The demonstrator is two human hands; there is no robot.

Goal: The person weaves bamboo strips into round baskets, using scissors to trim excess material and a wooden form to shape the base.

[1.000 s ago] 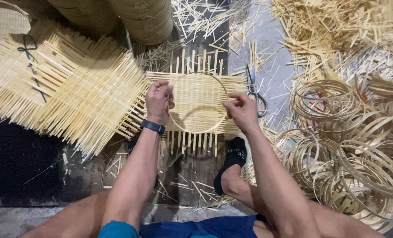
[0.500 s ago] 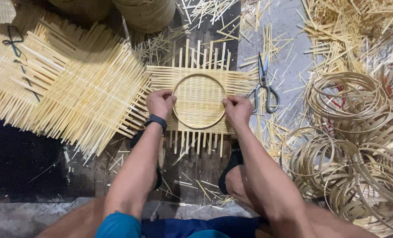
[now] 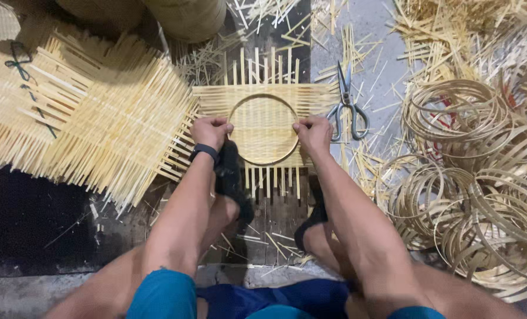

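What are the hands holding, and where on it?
Both hands grip the round bamboo hoop lying on the square woven mat: left hand at the hoop's left edge, right hand at its right edge.

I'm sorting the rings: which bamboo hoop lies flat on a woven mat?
The thin round bamboo hoop gripped between the left hand and right hand, flat on the square woven bamboo mat; the rest sit heaped at right.

even overhead light, soft shadows, dark lower left, slight softness.
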